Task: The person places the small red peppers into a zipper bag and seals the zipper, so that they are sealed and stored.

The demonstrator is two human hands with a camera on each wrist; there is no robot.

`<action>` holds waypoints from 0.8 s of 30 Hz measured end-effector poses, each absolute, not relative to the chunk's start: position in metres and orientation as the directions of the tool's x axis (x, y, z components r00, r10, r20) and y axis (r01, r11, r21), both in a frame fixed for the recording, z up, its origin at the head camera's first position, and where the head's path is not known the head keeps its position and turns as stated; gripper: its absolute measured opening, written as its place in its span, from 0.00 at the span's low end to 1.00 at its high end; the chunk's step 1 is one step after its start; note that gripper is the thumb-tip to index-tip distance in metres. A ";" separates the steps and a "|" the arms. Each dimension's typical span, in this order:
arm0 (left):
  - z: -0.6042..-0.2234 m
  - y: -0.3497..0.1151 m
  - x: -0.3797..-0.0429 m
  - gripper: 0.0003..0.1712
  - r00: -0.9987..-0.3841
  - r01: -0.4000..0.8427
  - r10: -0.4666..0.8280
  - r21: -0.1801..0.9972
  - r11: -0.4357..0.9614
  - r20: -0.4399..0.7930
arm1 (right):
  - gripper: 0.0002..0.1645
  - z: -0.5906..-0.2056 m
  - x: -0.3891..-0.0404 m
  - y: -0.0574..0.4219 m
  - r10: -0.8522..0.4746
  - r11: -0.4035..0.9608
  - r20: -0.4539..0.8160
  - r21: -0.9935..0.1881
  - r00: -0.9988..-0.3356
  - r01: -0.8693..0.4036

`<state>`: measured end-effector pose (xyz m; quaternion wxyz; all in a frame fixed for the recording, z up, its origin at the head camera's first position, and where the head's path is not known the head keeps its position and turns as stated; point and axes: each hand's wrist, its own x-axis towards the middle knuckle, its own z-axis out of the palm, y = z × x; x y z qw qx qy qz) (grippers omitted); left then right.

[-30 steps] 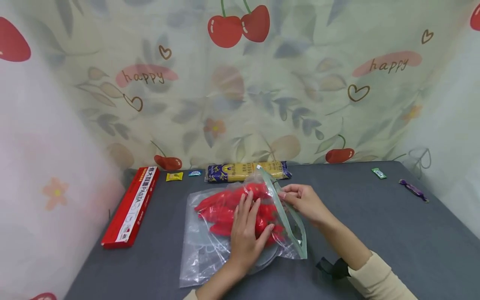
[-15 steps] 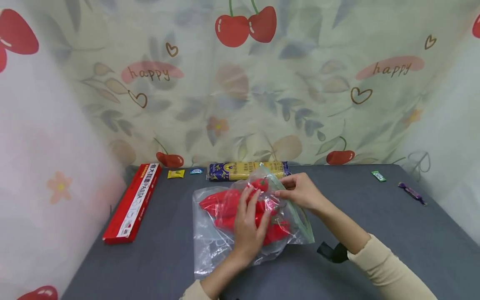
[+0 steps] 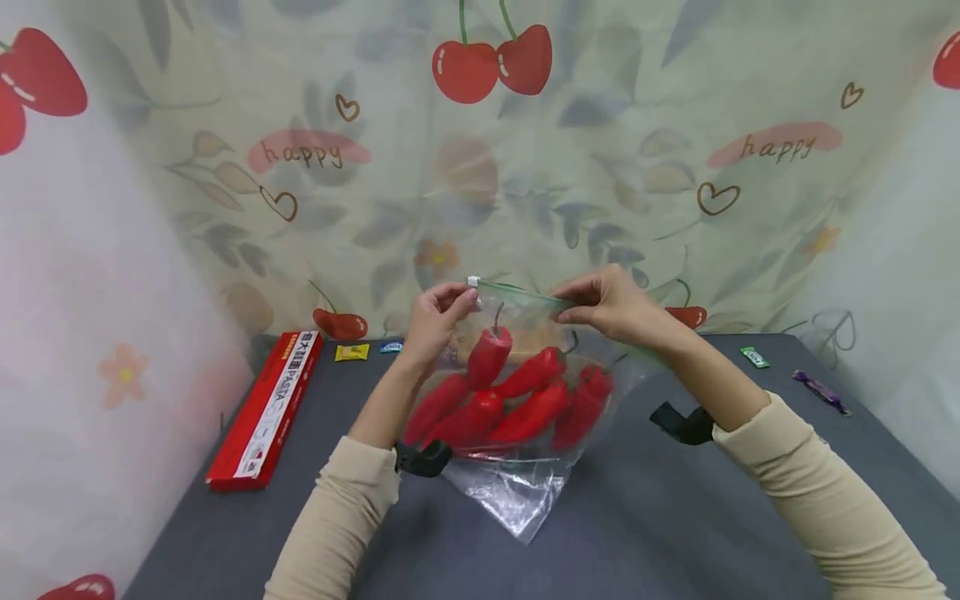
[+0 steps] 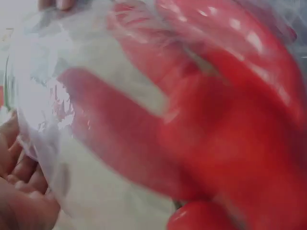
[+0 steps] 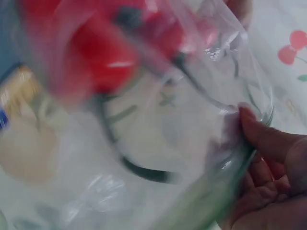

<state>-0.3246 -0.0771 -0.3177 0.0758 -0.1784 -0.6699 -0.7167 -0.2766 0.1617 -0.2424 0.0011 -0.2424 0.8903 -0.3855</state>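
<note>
A clear zip bag (image 3: 521,500) with a pale green top strip and a white slider (image 3: 473,282) hangs upright between the two hands. Inside it are several red chili peppers (image 3: 528,412) with dark stems. My left hand (image 3: 433,323) pinches the bag's top corner by the slider. Farther right along the strip, my right hand (image 3: 622,310) grips the edge between thumb and fingers. In the right wrist view the thumb (image 5: 268,136) presses on the plastic film. Blurred peppers (image 4: 129,134) fill much of the left wrist view. Whether the bag's lowest corner touches the table cannot be told.
On the grey table (image 3: 675,517) a red pasta box (image 3: 262,412) lies at the left. Yellow (image 3: 352,352) and blue (image 3: 391,347) sweets sit near the back edge, green (image 3: 754,357) and purple (image 3: 821,392) ones at the right. A yellow pasta pack (image 5: 21,91) is behind the bag.
The left hand has left the bag's middle and now pinches its top corner. Both hands have lifted the bag from lying flat to upright, and the peppers have sunk toward its lower part.
</note>
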 end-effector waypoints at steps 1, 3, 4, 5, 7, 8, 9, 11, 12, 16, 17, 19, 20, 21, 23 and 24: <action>-0.311 -0.080 -0.323 0.09 -0.909 0.394 0.096 0.912 -0.117 0.405 | 0.16 -0.236 -0.276 0.163 -0.421 0.601 0.206 -0.666 -0.884 -0.442; -0.294 -0.084 -0.315 0.07 -0.865 0.489 0.043 0.858 -0.154 0.501 | 0.15 -0.222 -0.275 0.165 -0.392 0.626 0.250 -0.633 -0.885 -0.456; -0.286 -0.085 -0.312 0.06 -0.840 0.530 0.025 0.830 -0.174 0.541 | 0.15 -0.215 -0.274 0.165 -0.381 0.630 0.275 -0.622 -0.882 -0.466; -0.279 -0.086 -0.308 0.06 -0.822 0.558 0.008 0.807 -0.194 0.570 | 0.14 -0.210 -0.273 0.166 -0.371 0.626 0.308 -0.613 -0.876 -0.481; -0.267 -0.086 -0.298 0.07 -0.779 0.615 -0.023 0.757 -0.222 0.626 | 0.12 -0.197 -0.268 0.166 -0.344 0.623 0.377 -0.594 -0.860 -0.509; -0.264 -0.085 -0.294 0.08 -0.761 0.639 -0.038 0.738 -0.219 0.648 | 0.11 -0.193 -0.266 0.166 -0.329 0.621 0.407 -0.587 -0.852 -0.520; -0.262 -0.085 -0.290 0.08 -0.742 0.662 -0.053 0.719 -0.211 0.668 | 0.10 -0.188 -0.264 0.166 -0.324 0.618 0.437 -0.573 -0.839 -0.538; -0.263 -0.083 -0.284 0.10 -0.715 0.694 -0.075 0.693 -0.195 0.695 | 0.09 -0.184 -0.261 0.165 -0.319 0.650 0.492 -0.508 -0.810 -0.565; -0.266 -0.082 -0.281 0.10 -0.703 0.708 -0.086 0.683 -0.183 0.706 | 0.09 -0.183 -0.261 0.165 -0.322 0.667 0.500 -0.482 -0.804 -0.567; -0.281 -0.076 -0.275 0.09 -0.679 0.734 -0.140 0.662 -0.152 0.721 | 0.12 -0.193 -0.260 0.155 -0.403 0.695 0.504 -0.375 -0.764 -0.614; -0.284 -0.074 -0.274 0.09 -0.671 0.741 -0.155 0.655 -0.148 0.725 | 0.14 -0.196 -0.259 0.150 -0.425 0.680 0.504 -0.371 -0.752 -0.633; -0.287 -0.070 -0.271 0.10 -0.648 0.761 -0.177 0.632 -0.145 0.741 | 0.17 -0.200 -0.256 0.135 -0.463 0.627 0.522 -0.378 -0.716 -0.681; -0.288 -0.068 -0.270 0.10 -0.633 0.774 -0.183 0.617 -0.144 0.752 | 0.19 -0.200 -0.254 0.126 -0.472 0.595 0.536 -0.392 -0.700 -0.702; -0.288 -0.067 -0.269 0.11 -0.621 0.783 -0.188 0.604 -0.146 0.761 | 0.19 -0.201 -0.253 0.116 -0.476 0.560 0.556 -0.405 -0.681 -0.723; -0.288 -0.064 -0.266 0.12 -0.606 0.795 -0.199 0.583 -0.167 0.770 | 0.16 -0.202 -0.252 0.099 -0.486 0.496 0.589 -0.422 -0.646 -0.759; -0.288 -0.064 -0.265 0.12 -0.604 0.797 -0.206 0.578 -0.178 0.770 | 0.14 -0.202 -0.251 0.091 -0.490 0.476 0.606 -0.417 -0.627 -0.774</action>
